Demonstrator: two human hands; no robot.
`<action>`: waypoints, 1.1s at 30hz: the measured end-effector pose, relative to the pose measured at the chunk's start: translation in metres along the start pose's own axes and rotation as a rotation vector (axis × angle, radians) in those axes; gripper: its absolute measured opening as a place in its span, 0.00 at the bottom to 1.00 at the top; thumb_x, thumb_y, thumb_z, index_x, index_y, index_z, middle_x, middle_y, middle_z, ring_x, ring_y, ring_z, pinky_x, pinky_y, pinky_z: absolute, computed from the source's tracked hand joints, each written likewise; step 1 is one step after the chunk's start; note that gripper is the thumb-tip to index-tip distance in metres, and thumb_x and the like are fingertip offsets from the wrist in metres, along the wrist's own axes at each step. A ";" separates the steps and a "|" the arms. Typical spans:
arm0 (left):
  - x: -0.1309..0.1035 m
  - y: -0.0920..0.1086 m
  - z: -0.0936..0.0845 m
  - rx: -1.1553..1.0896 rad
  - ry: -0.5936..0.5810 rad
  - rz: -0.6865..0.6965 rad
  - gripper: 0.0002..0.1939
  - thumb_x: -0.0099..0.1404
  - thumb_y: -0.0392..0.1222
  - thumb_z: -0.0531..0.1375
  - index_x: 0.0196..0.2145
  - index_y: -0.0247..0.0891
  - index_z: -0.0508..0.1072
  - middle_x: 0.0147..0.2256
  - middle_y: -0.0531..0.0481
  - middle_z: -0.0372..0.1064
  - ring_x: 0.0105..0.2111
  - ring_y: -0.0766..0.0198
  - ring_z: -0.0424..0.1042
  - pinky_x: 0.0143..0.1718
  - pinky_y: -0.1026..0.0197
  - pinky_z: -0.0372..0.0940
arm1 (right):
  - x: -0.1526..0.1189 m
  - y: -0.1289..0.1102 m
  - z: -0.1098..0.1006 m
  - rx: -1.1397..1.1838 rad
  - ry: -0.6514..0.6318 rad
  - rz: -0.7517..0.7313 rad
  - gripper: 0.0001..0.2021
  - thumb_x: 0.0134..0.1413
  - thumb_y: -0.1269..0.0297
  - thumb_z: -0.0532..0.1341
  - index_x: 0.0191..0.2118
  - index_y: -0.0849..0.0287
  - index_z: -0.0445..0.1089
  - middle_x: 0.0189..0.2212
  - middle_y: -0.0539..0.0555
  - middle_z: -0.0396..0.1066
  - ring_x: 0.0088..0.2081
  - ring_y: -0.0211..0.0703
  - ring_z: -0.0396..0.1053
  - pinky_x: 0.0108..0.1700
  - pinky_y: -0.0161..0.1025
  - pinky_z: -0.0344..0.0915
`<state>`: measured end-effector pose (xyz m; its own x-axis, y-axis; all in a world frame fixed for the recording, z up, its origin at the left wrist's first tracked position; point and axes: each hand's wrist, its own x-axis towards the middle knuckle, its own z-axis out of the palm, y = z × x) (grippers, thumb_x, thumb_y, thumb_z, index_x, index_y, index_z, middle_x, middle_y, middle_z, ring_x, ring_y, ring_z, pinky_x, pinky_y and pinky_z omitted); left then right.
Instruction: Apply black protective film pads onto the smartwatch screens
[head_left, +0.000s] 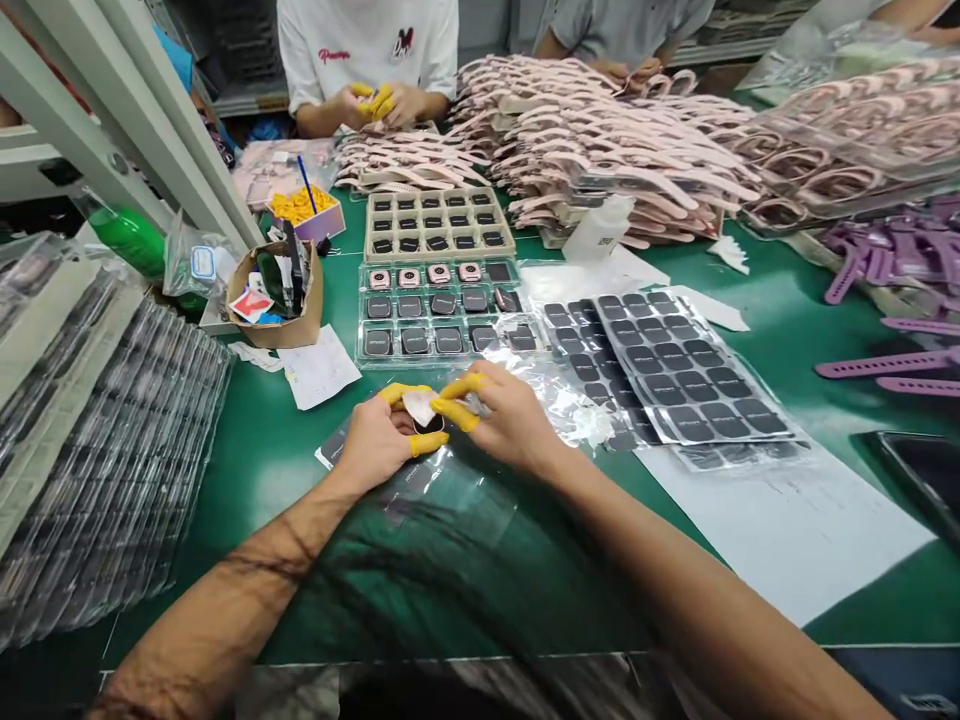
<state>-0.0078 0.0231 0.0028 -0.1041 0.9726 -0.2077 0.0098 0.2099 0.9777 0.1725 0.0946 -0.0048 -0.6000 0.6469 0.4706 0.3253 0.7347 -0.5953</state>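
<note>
My left hand (375, 440), with yellow finger cots on its fingertips, grips a small watch case (430, 425) with a dark screen by its edges. A small white wipe (418, 407) lies over part of that screen. My right hand (514, 415), also in yellow finger cots, pinches the wipe at its right side. Beneath both hands lies clear film with dark labels (409, 490) on the green table. Just beyond is a clear plastic tray (362, 350) holding several watch cases, some with pink backs up and others with dark covers facing up.
A beige tray (367, 225) of dark pieces stands behind. Sheets of black square stickers (664, 365) lie right, near a white bottle (600, 230). Pink straps (600, 150) are heaped at the back. Stacked clear trays (112, 450) and a cardboard box (300, 325) stand left. A co-worker (367, 60) sits opposite.
</note>
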 end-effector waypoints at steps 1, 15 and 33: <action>0.000 -0.001 0.000 -0.010 -0.013 -0.002 0.33 0.40 0.39 0.80 0.46 0.41 0.79 0.43 0.46 0.82 0.41 0.52 0.81 0.46 0.51 0.76 | -0.001 0.001 0.002 0.027 -0.013 -0.009 0.07 0.68 0.59 0.63 0.39 0.52 0.77 0.34 0.54 0.74 0.36 0.45 0.71 0.38 0.43 0.68; 0.013 0.010 -0.014 -0.506 0.005 -0.147 0.33 0.41 0.39 0.81 0.44 0.34 0.76 0.40 0.48 0.81 0.28 0.69 0.73 0.37 0.59 0.70 | -0.012 -0.001 0.000 0.050 -0.378 -0.376 0.16 0.68 0.60 0.65 0.58 0.50 0.73 0.49 0.57 0.80 0.54 0.51 0.75 0.53 0.51 0.73; 0.007 0.007 -0.006 -0.586 -0.017 -0.168 0.32 0.39 0.35 0.81 0.43 0.34 0.78 0.38 0.47 0.80 0.33 0.65 0.77 0.40 0.60 0.72 | -0.010 -0.005 -0.020 0.447 -0.224 -0.182 0.09 0.71 0.57 0.61 0.38 0.44 0.76 0.46 0.55 0.80 0.49 0.51 0.76 0.51 0.56 0.73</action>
<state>-0.0145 0.0307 0.0080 -0.0405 0.9334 -0.3567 -0.5550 0.2758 0.7848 0.1916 0.0883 0.0068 -0.7750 0.4220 0.4704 -0.1123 0.6405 -0.7597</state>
